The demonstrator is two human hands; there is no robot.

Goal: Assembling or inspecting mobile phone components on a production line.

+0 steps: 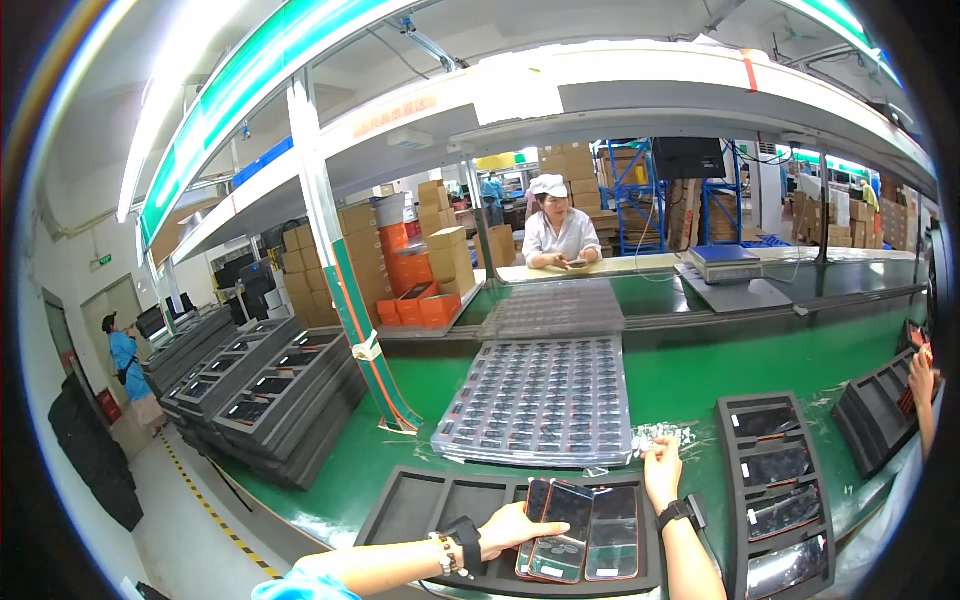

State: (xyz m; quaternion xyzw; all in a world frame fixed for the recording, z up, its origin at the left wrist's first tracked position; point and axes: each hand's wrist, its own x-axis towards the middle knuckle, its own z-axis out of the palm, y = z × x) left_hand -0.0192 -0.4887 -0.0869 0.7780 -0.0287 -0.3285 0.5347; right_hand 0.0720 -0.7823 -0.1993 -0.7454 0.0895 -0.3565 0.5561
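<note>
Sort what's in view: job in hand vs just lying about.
Likely the job:
phones at the left hand
black foam tray beneath them
small clear pieces by the right hand
clear tray of small parts
filled foam tray, right

Seemingly lying about:
blue-topped device
orange boxes
cardboard boxes

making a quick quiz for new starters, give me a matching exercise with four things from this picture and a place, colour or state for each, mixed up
1. left hand
2. right hand
3. front clear tray
4. cap on the person across the table

a. at small pale pieces
b. white
c. touching a phone
d. filled with rows of small parts

Pairs: 1-c, 2-a, 3-d, 4-b
</note>
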